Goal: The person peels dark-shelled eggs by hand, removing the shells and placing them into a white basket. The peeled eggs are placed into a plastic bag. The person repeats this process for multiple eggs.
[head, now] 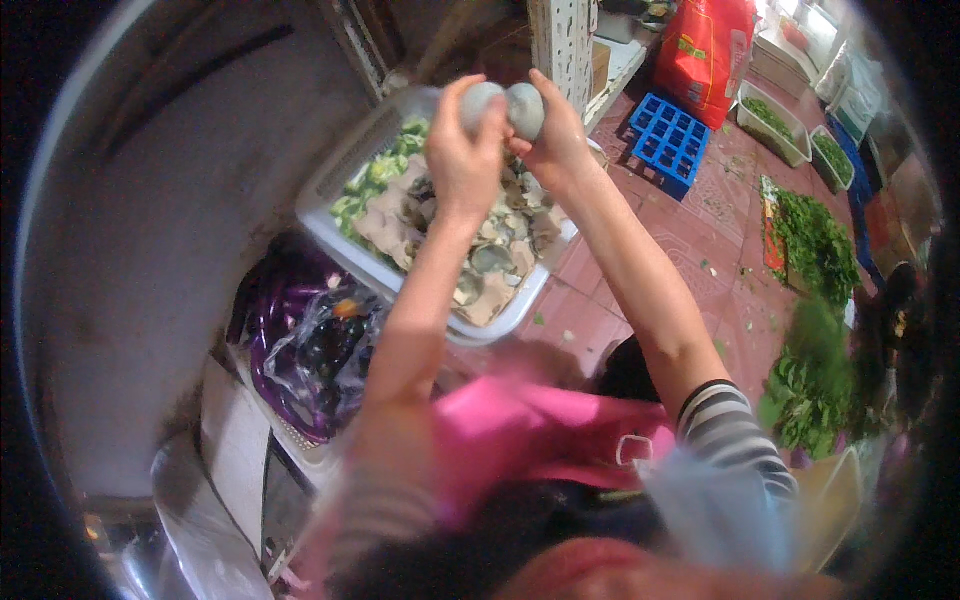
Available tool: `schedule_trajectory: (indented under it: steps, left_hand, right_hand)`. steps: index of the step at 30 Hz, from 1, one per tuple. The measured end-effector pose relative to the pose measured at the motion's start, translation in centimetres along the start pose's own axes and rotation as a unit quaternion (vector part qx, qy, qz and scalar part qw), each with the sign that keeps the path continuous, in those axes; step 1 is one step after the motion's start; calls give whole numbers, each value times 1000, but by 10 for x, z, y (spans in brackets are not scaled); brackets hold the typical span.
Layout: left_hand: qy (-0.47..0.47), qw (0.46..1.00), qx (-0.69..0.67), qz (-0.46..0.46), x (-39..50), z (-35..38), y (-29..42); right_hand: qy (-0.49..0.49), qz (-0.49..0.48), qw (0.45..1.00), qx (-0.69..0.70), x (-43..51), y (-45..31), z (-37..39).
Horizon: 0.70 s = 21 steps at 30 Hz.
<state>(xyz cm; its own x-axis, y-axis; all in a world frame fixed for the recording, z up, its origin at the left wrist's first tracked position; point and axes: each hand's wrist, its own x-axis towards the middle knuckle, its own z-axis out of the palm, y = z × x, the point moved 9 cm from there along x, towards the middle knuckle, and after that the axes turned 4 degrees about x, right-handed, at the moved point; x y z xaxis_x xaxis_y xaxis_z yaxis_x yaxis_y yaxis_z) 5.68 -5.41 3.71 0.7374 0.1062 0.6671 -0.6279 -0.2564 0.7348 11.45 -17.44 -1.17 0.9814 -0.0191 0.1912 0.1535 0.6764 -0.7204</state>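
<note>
Both hands are raised over a white plastic basket (491,335). My left hand (465,150) is closed around one pale grey-green egg (477,103), its thumb across the shell. A second pale egg (526,112) is held in my right hand (561,139), its side against or very close to the first. Below them the basket holds a pulp egg tray (382,217), broken shells (493,259) and chopped green vegetable pieces (382,169). The undersides of both eggs are partly hidden by fingers.
Left of the basket, a second basket (300,439) holds purple vegetables, probably eggplants, and clear plastic. A metal shelf post (561,52) stands beyond my hands. Rightward on the tiled floor are a blue crate (670,139), a red bag (705,56), tubs of greens (772,124) and leafy bunches (814,240).
</note>
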Motion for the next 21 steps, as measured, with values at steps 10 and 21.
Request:
schedule_trajectory:
  steps: [10,21]
  left_hand:
    - [-150,928,-208,-269,-20,35,-43]
    - [-69,996,41,-38,10,-8,-20]
  right_hand:
    - [23,-63,998,-2,40,12,-51]
    - [-99,-133,952,-258,-9,-33,22]
